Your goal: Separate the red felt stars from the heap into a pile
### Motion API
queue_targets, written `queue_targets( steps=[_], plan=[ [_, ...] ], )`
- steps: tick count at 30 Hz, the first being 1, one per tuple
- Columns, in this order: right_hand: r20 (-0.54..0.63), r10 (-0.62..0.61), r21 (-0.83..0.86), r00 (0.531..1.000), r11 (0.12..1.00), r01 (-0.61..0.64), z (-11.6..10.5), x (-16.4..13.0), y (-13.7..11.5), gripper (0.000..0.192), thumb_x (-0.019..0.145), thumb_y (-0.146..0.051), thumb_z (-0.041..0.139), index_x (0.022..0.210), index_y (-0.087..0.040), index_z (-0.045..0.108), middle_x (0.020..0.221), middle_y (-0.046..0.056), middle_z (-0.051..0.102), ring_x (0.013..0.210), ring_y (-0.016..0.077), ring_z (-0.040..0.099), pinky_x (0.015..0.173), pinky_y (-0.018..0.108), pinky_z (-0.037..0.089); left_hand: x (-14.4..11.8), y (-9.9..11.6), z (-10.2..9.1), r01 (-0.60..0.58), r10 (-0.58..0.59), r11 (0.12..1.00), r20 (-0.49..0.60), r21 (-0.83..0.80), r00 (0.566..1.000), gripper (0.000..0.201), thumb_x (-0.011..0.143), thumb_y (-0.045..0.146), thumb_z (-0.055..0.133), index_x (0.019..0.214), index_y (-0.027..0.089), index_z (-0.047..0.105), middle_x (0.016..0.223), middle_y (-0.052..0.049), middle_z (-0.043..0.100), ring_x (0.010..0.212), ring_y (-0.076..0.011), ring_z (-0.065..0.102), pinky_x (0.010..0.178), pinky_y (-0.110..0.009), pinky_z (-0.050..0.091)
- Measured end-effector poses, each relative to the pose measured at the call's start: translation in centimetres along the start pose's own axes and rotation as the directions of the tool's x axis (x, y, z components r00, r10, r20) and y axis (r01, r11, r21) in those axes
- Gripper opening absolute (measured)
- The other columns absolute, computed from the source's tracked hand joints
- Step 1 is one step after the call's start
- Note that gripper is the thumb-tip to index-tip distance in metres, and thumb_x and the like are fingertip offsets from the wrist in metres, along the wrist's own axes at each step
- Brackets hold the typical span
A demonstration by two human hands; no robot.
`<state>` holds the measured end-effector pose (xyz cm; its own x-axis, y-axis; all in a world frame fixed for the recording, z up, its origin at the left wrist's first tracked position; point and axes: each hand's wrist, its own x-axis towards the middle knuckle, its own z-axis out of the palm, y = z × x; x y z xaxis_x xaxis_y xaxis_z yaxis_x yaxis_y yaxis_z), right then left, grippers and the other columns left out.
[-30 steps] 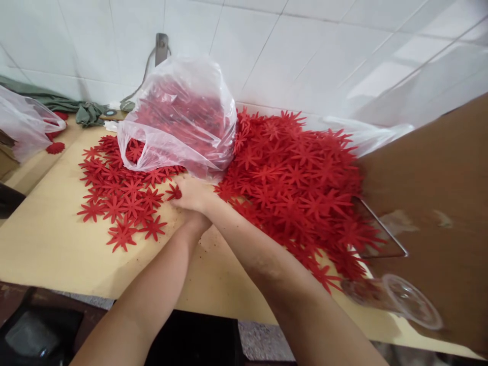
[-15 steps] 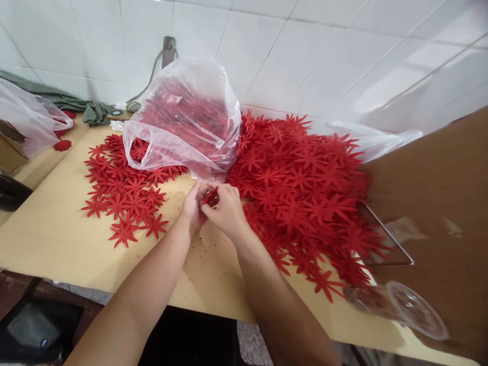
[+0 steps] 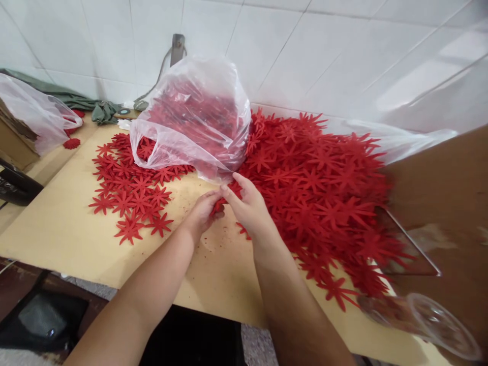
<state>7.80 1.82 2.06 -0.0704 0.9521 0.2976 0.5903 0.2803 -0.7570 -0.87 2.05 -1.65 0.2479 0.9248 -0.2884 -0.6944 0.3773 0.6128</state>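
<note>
My left hand [image 3: 208, 209] is closed with its fingertips around a small red flower-shaped cutout [image 3: 218, 205], mostly hidden by the fingers. From the other side my right hand [image 3: 247, 206] meets it, thumb against the left fingertips and index finger raised apart from the thumb. Red shows between that thumb and finger. Both hands are just in front of a clear plastic bag [image 3: 219, 152] full of red pieces. A smaller spread of red flower cutouts [image 3: 131, 201] lies to the left, and a large heap of the same cutouts [image 3: 312, 178] rises to the right.
A brown cardboard panel [image 3: 450, 203] stands at the right, with a clear plastic cup [image 3: 423, 320] lying by the table edge. Another plastic bag [image 3: 41, 112], green cloth [image 3: 102, 112] and a black cylinder [image 3: 19, 185] are at the left. White tiled wall [image 3: 305, 51] closes the back.
My right hand has opened wider, its index finger lifting away from the thumb. The view has shifted slightly, so most things appear farther right.
</note>
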Motion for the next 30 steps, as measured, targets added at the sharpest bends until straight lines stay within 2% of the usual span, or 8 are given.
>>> queue_targets(
  steps=[2, 5, 10, 14, 17, 21, 24, 30],
  plan=[
    [-0.002, 0.032, 0.017, 0.999, 0.999, -0.032, 1.0, 0.5, 0.0, 0.049, 0.078, -0.043, 0.043, 0.113, -0.011, 0.053, 0.117, 0.017, 0.056, 0.11, 0.0251, 0.051, 0.095, 0.045, 0.038, -0.2, -0.2, 0.3, -0.007, 0.007, 1.0, -0.017, 0.001, 1.0, 0.019, 0.07, 0.032, 0.059, 0.079, 0.015, 0.06, 0.064, 0.0, 0.057, 0.063, -0.0091, 0.055, 0.058, -0.02, 0.041],
    [0.077, -0.004, -0.011, 0.997, 1.0, 0.005, 2.7, 0.7, -0.3, 0.039, 0.081, -0.033, 0.036, 0.104, -0.013, 0.06, 0.111, 0.014, 0.06, 0.106, 0.0226, 0.053, 0.095, 0.042, 0.038, -0.4, -0.2, 0.9, -0.086, 0.082, 0.992, -0.054, -0.089, 0.995, 0.018, 0.077, 0.029, 0.047, 0.076, 0.014, 0.057, 0.069, -0.002, 0.059, 0.076, -0.0123, 0.058, 0.069, -0.023, 0.044],
    [0.058, -0.07, -0.113, 0.996, 0.991, 0.077, 3.5, -0.4, -1.0, 0.042, 0.081, -0.02, 0.029, 0.111, -0.01, 0.057, 0.115, 0.014, 0.058, 0.111, 0.0197, 0.051, 0.098, 0.037, 0.037, -0.3, 0.8, 0.7, -0.047, 0.035, 0.963, -0.048, -0.266, 0.998, 0.022, 0.079, 0.02, 0.036, 0.065, 0.014, 0.053, 0.066, -0.003, 0.059, 0.087, -0.0151, 0.059, 0.082, -0.027, 0.044],
    [0.04, -0.2, -0.307, 0.979, 0.93, 0.202, 3.9, -1.7, -1.2, 0.047, 0.078, -0.016, 0.03, 0.121, -0.009, 0.049, 0.126, 0.014, 0.05, 0.122, 0.0217, 0.04, 0.104, 0.042, 0.028, -0.1, 1.5, 0.2, -0.113, 0.094, 0.936, -0.075, -0.332, 0.993, 0.02, 0.079, 0.022, 0.039, 0.068, 0.015, 0.054, 0.07, -0.002, 0.061, 0.091, -0.0152, 0.059, 0.086, -0.029, 0.043],
    [0.037, -0.195, -0.399, 0.98, 0.896, 0.194, 4.6, -2.1, -1.1, 0.048, 0.08, -0.019, 0.029, 0.124, -0.009, 0.045, 0.132, 0.012, 0.045, 0.129, 0.0245, 0.03, 0.106, 0.048, 0.019, -0.1, 1.6, 0.1, -0.109, 0.089, 0.934, -0.074, -0.339, 0.993, 0.022, 0.081, 0.024, 0.039, 0.074, 0.015, 0.057, 0.077, -0.003, 0.063, 0.097, -0.0151, 0.057, 0.089, -0.029, 0.042],
    [0.05, -0.147, -0.378, 0.988, 0.913, 0.155, 5.4, -1.3, -0.7, 0.049, 0.085, -0.025, 0.024, 0.124, -0.006, 0.046, 0.129, 0.013, 0.047, 0.13, 0.0246, 0.028, 0.106, 0.047, 0.02, -0.2, 1.6, 0.1, -0.08, 0.07, 0.928, -0.041, -0.363, 0.997, 0.028, 0.083, 0.031, 0.037, 0.078, 0.015, 0.06, 0.087, -0.004, 0.064, 0.103, -0.0146, 0.055, 0.093, -0.029, 0.04],
    [0.033, -0.14, -0.347, 0.99, 0.927, 0.142, 5.4, -0.5, -0.3, 0.047, 0.086, -0.028, 0.024, 0.123, -0.009, 0.048, 0.13, 0.011, 0.047, 0.13, 0.0234, 0.028, 0.105, 0.047, 0.023, -0.2, 1.5, 0.0, -0.064, 0.055, 0.932, -0.033, -0.357, 0.998, 0.034, 0.084, 0.037, 0.034, 0.089, 0.016, 0.061, 0.096, -0.005, 0.064, 0.106, -0.0152, 0.054, 0.095, -0.03, 0.039],
    [-0.025, -0.109, -0.317, 0.994, 0.944, 0.095, 4.9, 0.9, 1.3, 0.046, 0.086, -0.025, 0.024, 0.117, -0.008, 0.053, 0.124, 0.012, 0.053, 0.124, 0.0215, 0.037, 0.103, 0.043, 0.028, 0.2, 1.2, 0.3, -0.042, 0.023, 0.955, -0.066, -0.293, 0.998, 0.036, 0.085, 0.038, 0.035, 0.096, 0.015, 0.061, 0.098, -0.006, 0.065, 0.104, -0.0165, 0.055, 0.095, -0.03, 0.039]
  ],
)
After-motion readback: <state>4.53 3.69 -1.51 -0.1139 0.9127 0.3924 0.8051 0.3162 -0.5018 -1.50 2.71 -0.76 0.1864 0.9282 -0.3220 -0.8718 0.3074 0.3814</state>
